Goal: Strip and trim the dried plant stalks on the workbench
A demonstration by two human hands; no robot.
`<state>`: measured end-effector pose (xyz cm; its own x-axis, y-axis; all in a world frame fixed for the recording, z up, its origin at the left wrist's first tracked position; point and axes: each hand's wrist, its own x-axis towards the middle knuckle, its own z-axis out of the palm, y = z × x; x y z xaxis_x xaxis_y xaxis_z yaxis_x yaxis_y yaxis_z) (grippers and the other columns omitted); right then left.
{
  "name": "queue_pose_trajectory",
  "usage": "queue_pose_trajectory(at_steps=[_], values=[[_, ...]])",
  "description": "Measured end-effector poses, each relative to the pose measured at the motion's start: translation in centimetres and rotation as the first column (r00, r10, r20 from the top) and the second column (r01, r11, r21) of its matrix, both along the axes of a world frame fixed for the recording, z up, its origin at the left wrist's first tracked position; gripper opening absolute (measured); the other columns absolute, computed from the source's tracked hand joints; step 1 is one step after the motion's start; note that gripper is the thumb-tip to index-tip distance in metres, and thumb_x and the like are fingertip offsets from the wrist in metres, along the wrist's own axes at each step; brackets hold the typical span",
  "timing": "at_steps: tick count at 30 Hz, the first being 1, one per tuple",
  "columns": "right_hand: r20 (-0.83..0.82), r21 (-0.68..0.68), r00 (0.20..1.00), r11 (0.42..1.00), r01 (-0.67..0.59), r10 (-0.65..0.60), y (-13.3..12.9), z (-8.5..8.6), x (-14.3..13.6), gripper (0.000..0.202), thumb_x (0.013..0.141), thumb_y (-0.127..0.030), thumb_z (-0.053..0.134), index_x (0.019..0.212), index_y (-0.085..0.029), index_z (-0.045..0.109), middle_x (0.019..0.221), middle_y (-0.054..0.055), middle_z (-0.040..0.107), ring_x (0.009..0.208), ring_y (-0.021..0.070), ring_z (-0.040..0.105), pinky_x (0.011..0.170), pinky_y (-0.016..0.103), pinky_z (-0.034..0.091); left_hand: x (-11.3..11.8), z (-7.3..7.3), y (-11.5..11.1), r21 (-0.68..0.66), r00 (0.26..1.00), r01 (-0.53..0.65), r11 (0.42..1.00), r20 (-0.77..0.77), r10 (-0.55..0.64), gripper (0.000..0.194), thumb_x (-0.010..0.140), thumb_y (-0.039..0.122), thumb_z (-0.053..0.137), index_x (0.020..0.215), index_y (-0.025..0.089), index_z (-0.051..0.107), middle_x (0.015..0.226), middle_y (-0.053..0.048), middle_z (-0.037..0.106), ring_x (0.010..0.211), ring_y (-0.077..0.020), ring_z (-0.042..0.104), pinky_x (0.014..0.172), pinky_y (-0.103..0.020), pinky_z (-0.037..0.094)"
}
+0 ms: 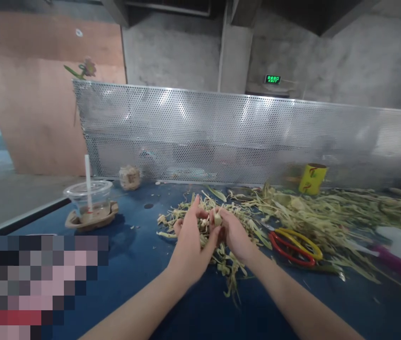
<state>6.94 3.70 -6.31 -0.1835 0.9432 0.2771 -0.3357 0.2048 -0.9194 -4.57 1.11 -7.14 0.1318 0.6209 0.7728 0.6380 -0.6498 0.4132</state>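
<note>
My left hand (pixel 192 236) is over a loose heap of pale green, dried-looking plant pieces (pixel 232 264), fingers apart and one stretched forward. Its thumb reaches right, close to or touching the fingertips of my right hand (pixel 235 233); the exact contact is unclear. Between the closed fingers of my right hand sits a small pale plant bud (pixel 218 218). Scissors with red and yellow handles (pixel 294 248) lie just right of my right forearm, their blades partly among the stalks.
A larger spread of stalks (pixel 303 212) covers the right side, beside a yellow roll (pixel 313 179) and a purple-handled tool (pixel 395 262). At left stand a plastic cup with a straw (pixel 89 198) and a small jar (pixel 129 177). A perforated metal screen (pixel 200 127) closes off the back. Pixelation hides the lower left.
</note>
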Motion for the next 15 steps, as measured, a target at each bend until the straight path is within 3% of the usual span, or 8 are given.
queue_pose_trajectory(at_steps=[4, 9, 12, 15], values=[[0.062, 0.006, 0.996, 0.998, -0.059, 0.058, 0.2, -1.2, -0.1, 0.037, 0.069, -0.057, 0.047, 0.062, -0.021, 0.052, 0.05, -0.003, 0.037, 0.041, 0.0091, 0.028, 0.038, 0.022, 0.02, -0.3, 0.2, 0.4, -0.01, 0.996, 0.06, 0.998, 0.069, -0.059, 0.06, 0.08, 0.025, 0.048, 0.132, 0.022, 0.019, 0.096, -0.008, 0.061, 0.09, -0.021, 0.057, 0.08, -0.041, 0.042], [-0.035, -0.013, 0.974, 0.974, -0.224, 0.224, 0.0, -2.0, -0.7, 0.047, 0.069, -0.069, 0.037, 0.083, -0.025, 0.046, 0.047, -0.007, 0.038, 0.036, 0.0071, 0.024, 0.036, 0.019, 0.018, -0.8, 0.6, 0.9, -0.078, 0.966, 0.174, 0.982, 0.208, -0.155, 0.061, 0.079, 0.023, 0.05, 0.132, 0.026, 0.02, 0.098, -0.007, 0.064, 0.096, -0.0219, 0.057, 0.086, -0.046, 0.039], [-0.046, -0.022, 0.981, 0.981, -0.191, 0.19, 0.0, -2.0, -0.8, 0.048, 0.07, -0.069, 0.038, 0.093, -0.027, 0.039, 0.046, -0.008, 0.039, 0.035, 0.0072, 0.028, 0.036, 0.017, 0.017, -1.1, 0.8, 0.9, -0.14, 0.939, 0.236, 0.962, 0.287, -0.188, 0.062, 0.077, 0.025, 0.053, 0.131, 0.025, 0.023, 0.087, -0.005, 0.067, 0.099, -0.0225, 0.056, 0.092, -0.049, 0.034], [-0.048, -0.042, 0.99, 0.99, -0.135, 0.133, -0.1, -1.5, -0.5, 0.05, 0.072, -0.066, 0.04, 0.101, -0.026, 0.033, 0.049, -0.008, 0.044, 0.036, 0.0078, 0.036, 0.036, 0.017, 0.019, -1.2, 1.2, 0.7, -0.264, 0.907, 0.315, 0.912, 0.365, -0.208, 0.064, 0.077, 0.025, 0.051, 0.133, 0.02, 0.021, 0.074, -0.002, 0.066, 0.105, -0.02, 0.052, 0.094, -0.043, 0.035]])
